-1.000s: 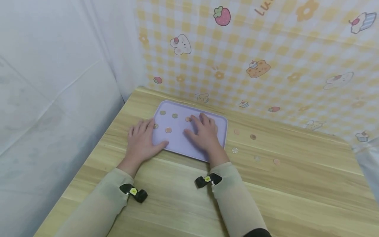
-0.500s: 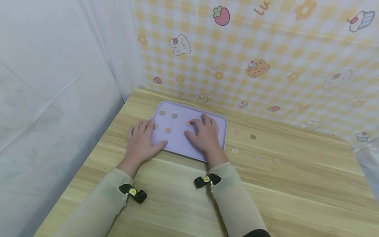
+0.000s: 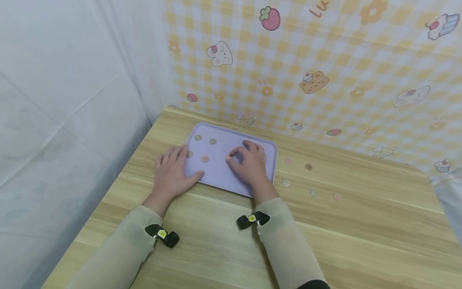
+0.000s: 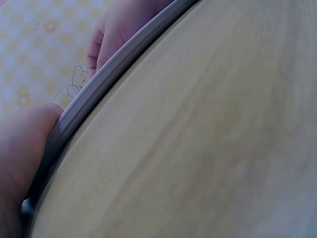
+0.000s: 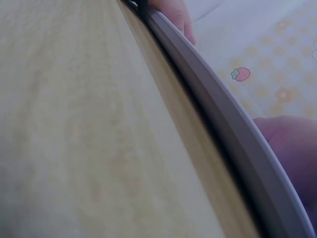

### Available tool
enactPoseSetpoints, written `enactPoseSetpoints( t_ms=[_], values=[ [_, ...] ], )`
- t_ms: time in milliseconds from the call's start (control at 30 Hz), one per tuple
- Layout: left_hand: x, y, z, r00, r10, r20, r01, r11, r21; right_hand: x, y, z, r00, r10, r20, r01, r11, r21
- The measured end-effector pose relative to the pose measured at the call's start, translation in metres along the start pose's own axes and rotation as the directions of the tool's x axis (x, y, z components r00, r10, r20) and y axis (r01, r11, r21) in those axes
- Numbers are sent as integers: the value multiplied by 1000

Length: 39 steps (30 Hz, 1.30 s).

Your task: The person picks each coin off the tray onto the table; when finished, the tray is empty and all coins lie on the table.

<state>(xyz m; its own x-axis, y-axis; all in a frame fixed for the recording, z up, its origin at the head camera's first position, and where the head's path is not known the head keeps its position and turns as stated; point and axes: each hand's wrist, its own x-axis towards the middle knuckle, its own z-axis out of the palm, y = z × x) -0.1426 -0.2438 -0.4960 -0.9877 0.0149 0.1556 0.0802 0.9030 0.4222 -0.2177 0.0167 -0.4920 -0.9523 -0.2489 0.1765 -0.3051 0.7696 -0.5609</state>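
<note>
Where right hand [image 3: 251, 163] pinches coin [image 3: 227, 157], only sliver shows.

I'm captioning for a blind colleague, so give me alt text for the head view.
A right hand pinches a coin at a lilac tray holding four other coins, while the left hand rests against the tray's left end. Five more coins lie to the right on a wood-grain table, before a yellow-checked backdrop.

Soft light is falling on the wood-grain tabletop [image 3: 375, 241] before me, cartoon-printed yellow gingham cloth [image 3: 288, 52] is hanging behind it, and creased white sheeting [image 3: 72, 152] is draping down at left.
</note>
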Motion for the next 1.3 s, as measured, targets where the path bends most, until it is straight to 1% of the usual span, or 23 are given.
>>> enactPoseSetpoints(
  t_ms=[167, 300, 400, 567, 700, 867, 967, 1067, 1133, 1200, 1233, 1300],
  values=[
    [1, 1, 0, 1000, 0, -6, 0, 1000, -5, 0, -2, -4, 999, -2, 40, 2, 1000, 6],
    [0, 0, 1, 1000, -1, -11, 1, 1000, 1, 1, -2, -5, 998, -46, 37, 46, 999, 16],
    [0, 0, 1, 1000, 3, -14, -3, 1000, 5, 1, -1, -4, 995, -94, 16, 93, 994, 59],
    [0, 1, -2, 1000, 7, -7, -7, 1000, -6, 0, 0, -3, 979, -201, -19, 202, 969, 142],
    [0, 3, -4, 1000, 5, -3, -5, 1000, -12, -1, 1, -2, 961, -272, -41, 275, 950, 146],
    [0, 3, -3, 1000, 6, -2, -6, 1000, -8, -1, 2, -3, 950, -309, -40, 312, 941, 129],
    [1, 3, -3, 1000, 6, -4, -6, 1000, -8, -1, 2, -3, 956, -290, -40, 292, 942, 164],
    [1, 3, -3, 1000, 6, -7, -6, 1000, -12, -1, 2, -4, 977, -207, -59, 215, 940, 266],
    [2, 2, -2, 1000, 5, -7, -5, 1000, -14, -2, 2, -5, 989, -129, -77, 147, 928, 343],
    [2, 2, -2, 1000, 3, -5, -3, 1000, -14, -2, 1, -6, 994, -59, -90, 90, 910, 405],
    [2, 2, -2, 1000, 2, -3, -2, 1000, -14, -2, 1, -6, 995, -31, -92, 68, 900, 430],
    [2, 1, -2, 1000, 1, -2, -1, 1000, -14, -1, 1, -7, 995, -4, -96, 48, 887, 459]
  ],
)
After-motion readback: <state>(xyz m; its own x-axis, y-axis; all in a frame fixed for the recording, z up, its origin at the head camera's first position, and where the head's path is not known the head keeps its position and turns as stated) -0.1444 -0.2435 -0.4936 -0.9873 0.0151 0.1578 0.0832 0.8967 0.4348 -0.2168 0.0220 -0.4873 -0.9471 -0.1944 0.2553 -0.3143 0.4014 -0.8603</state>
